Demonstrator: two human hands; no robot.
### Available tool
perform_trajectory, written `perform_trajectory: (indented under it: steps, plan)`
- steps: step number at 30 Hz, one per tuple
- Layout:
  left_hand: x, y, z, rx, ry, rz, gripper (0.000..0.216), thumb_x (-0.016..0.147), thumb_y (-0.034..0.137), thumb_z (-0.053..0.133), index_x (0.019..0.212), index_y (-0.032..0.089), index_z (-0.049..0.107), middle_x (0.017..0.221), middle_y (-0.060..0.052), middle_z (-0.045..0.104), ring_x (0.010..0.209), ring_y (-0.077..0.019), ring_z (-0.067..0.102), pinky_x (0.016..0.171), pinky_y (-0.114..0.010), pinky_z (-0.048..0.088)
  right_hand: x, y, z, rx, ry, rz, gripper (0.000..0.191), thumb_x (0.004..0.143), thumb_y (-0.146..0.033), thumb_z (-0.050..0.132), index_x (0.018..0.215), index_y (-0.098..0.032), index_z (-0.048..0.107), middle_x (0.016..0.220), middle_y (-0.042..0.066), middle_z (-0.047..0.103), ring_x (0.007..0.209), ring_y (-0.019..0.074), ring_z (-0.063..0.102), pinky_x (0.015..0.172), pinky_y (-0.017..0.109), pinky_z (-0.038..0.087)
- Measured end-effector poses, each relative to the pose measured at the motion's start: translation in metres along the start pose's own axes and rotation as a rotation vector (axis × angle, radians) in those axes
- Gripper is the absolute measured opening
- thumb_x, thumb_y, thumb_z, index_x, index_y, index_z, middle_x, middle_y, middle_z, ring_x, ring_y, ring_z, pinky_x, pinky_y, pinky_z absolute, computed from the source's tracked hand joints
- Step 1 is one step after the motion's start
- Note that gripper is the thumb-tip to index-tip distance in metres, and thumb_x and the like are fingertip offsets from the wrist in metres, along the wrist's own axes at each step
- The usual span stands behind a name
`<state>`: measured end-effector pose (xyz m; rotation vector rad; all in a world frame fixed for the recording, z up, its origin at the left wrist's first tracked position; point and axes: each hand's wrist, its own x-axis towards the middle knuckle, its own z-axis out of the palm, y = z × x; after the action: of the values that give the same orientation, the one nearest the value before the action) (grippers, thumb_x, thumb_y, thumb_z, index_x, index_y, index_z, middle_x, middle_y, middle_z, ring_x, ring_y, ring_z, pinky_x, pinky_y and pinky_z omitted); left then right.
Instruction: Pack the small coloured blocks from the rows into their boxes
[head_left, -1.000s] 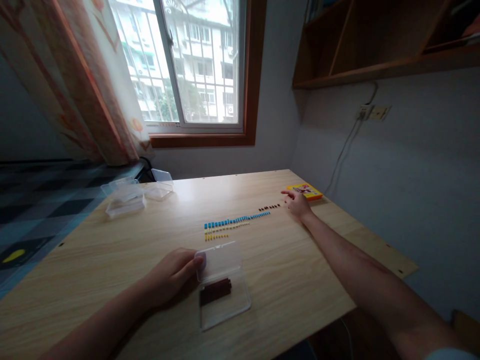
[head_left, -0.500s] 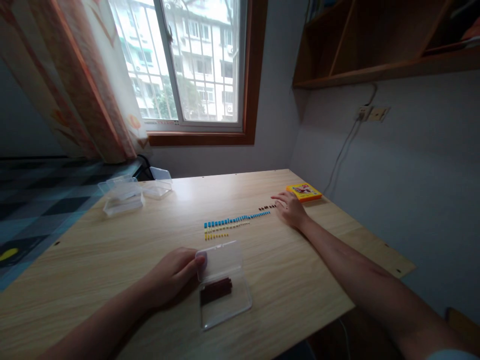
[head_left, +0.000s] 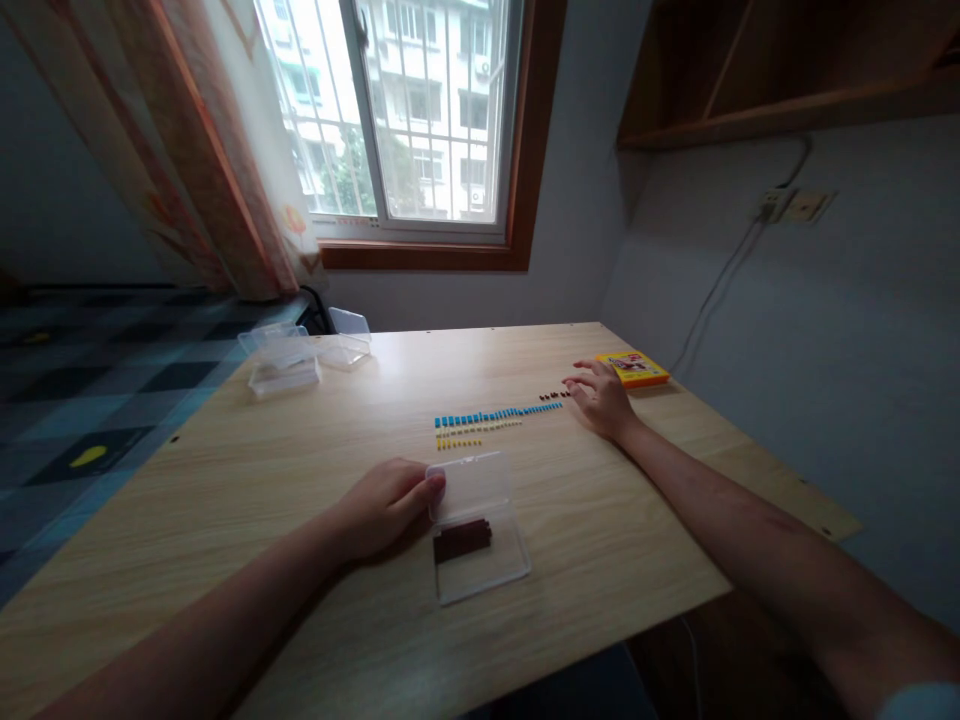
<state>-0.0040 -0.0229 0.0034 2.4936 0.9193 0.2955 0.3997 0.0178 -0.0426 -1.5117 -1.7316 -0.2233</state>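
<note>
My left hand [head_left: 394, 505] is closed on the lid edge of an opened clear plastic box [head_left: 517, 560], thumb on top. Inside the box's lower half lies a block of dark brown pieces [head_left: 463, 540]. Over to the right, my right hand [head_left: 602, 400] rests by the end of a short row of small dark brown pieces [head_left: 553, 396]; its fingers are apart and a fingertip seems to touch the last ones. Between the hands run a long row of blue pieces [head_left: 480, 416], a row of pale cream pieces [head_left: 480, 429] and a short row of yellow pieces [head_left: 457, 444].
A yellow-orange box [head_left: 641, 370] with a printed top sits just beyond my right hand. Several clear plastic boxes [head_left: 285, 375] stand open at the table's far left. The wooden table [head_left: 337, 630] ends near a wall socket [head_left: 806, 206] and a window.
The whole view has shifted, so the table appears further right and higher. My left hand still grips the box; my right hand stays by the brown row with little change.
</note>
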Motion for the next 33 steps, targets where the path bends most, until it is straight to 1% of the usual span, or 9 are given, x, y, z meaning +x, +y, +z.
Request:
perform_trajectory:
  steps: [4, 7, 9, 12, 14, 17, 22, 29, 33]
  plan:
    - [-0.001, 0.001, 0.001, -0.002, 0.005, 0.014, 0.066, 0.1, 0.064, 0.016, 0.065, 0.019, 0.05, 0.068, -0.005, 0.06, 0.066, -0.0189, 0.054, 0.065, -0.03, 0.04, 0.01, -0.005, 0.002, 0.008, 0.018, 0.045, 0.025, 0.089, -0.031, 0.06, 0.089, -0.019, 0.081, 0.116, 0.013, 0.071, 0.112, 0.0299, 0.059, 0.106, 0.046, 0.042]
    - [-0.001, 0.001, 0.001, -0.018, 0.011, 0.021, 0.065, 0.1, 0.064, 0.017, 0.064, 0.02, 0.048, 0.067, -0.005, 0.059, 0.065, -0.0184, 0.053, 0.065, -0.029, 0.039, 0.028, -0.013, 0.002, 0.03, -0.007, 0.09, 0.027, 0.091, -0.033, 0.059, 0.091, -0.018, 0.081, 0.095, 0.01, 0.075, 0.09, 0.025, 0.065, 0.088, 0.038, 0.05]
    - [-0.001, 0.001, 0.001, -0.026, 0.003, 0.019, 0.064, 0.099, 0.064, 0.017, 0.064, 0.02, 0.047, 0.067, -0.005, 0.059, 0.065, -0.0186, 0.053, 0.065, -0.03, 0.039, 0.042, -0.018, 0.002, 0.038, -0.034, 0.124, 0.028, 0.092, -0.035, 0.059, 0.095, -0.018, 0.081, 0.086, 0.008, 0.076, 0.078, 0.0219, 0.065, 0.076, 0.033, 0.051]
    - [-0.001, 0.001, 0.0, -0.023, -0.013, 0.009, 0.065, 0.099, 0.065, 0.016, 0.064, 0.02, 0.047, 0.068, -0.005, 0.059, 0.065, -0.0194, 0.053, 0.066, -0.031, 0.039, 0.058, -0.024, 0.003, 0.025, -0.088, 0.178, 0.027, 0.092, -0.034, 0.061, 0.101, -0.017, 0.081, 0.083, 0.006, 0.076, 0.074, 0.0196, 0.066, 0.069, 0.029, 0.049]
    - [-0.001, 0.001, 0.0, -0.021, -0.016, 0.003, 0.066, 0.099, 0.066, 0.016, 0.065, 0.02, 0.048, 0.068, -0.006, 0.06, 0.066, -0.0199, 0.054, 0.067, -0.031, 0.039, 0.061, -0.028, 0.006, 0.001, -0.142, 0.206, 0.025, 0.093, -0.033, 0.062, 0.102, -0.017, 0.08, 0.083, 0.006, 0.076, 0.075, 0.0184, 0.067, 0.069, 0.028, 0.05]
    - [-0.001, 0.0, 0.0, -0.028, -0.023, 0.008, 0.068, 0.098, 0.068, 0.015, 0.064, 0.02, 0.048, 0.068, -0.006, 0.06, 0.066, -0.02, 0.054, 0.067, -0.031, 0.039, 0.058, -0.031, 0.01, -0.052, -0.248, 0.217, 0.022, 0.095, -0.035, 0.066, 0.101, -0.016, 0.075, 0.088, 0.005, 0.074, 0.079, 0.0168, 0.068, 0.076, 0.032, 0.055]
    - [-0.001, -0.002, 0.0, -0.042, -0.027, 0.004, 0.068, 0.098, 0.069, 0.015, 0.066, 0.02, 0.05, 0.071, -0.006, 0.062, 0.068, -0.0201, 0.055, 0.067, -0.031, 0.04, 0.05, -0.035, 0.01, -0.145, -0.421, 0.207, 0.027, 0.1, -0.041, 0.063, 0.099, -0.016, 0.07, 0.097, 0.004, 0.072, 0.086, 0.0168, 0.068, 0.084, 0.036, 0.057]
    - [-0.002, -0.002, 0.001, -0.06, -0.021, 0.024, 0.067, 0.099, 0.067, 0.016, 0.066, 0.019, 0.049, 0.07, -0.005, 0.061, 0.066, -0.0187, 0.054, 0.066, -0.03, 0.039, 0.049, -0.045, 0.0, -0.204, -0.571, 0.174, 0.027, 0.097, -0.042, 0.066, 0.095, -0.015, 0.072, 0.093, 0.004, 0.072, 0.087, 0.0179, 0.068, 0.085, 0.037, 0.056]
    - [-0.002, 0.001, 0.0, -0.064, -0.023, 0.036, 0.065, 0.1, 0.066, 0.017, 0.066, 0.019, 0.047, 0.068, -0.004, 0.06, 0.064, -0.0178, 0.053, 0.065, -0.029, 0.037, 0.046, -0.052, 0.0, -0.214, -0.643, 0.158, 0.026, 0.097, -0.04, 0.067, 0.096, -0.015, 0.071, 0.093, 0.004, 0.072, 0.088, 0.0185, 0.069, 0.085, 0.038, 0.057]
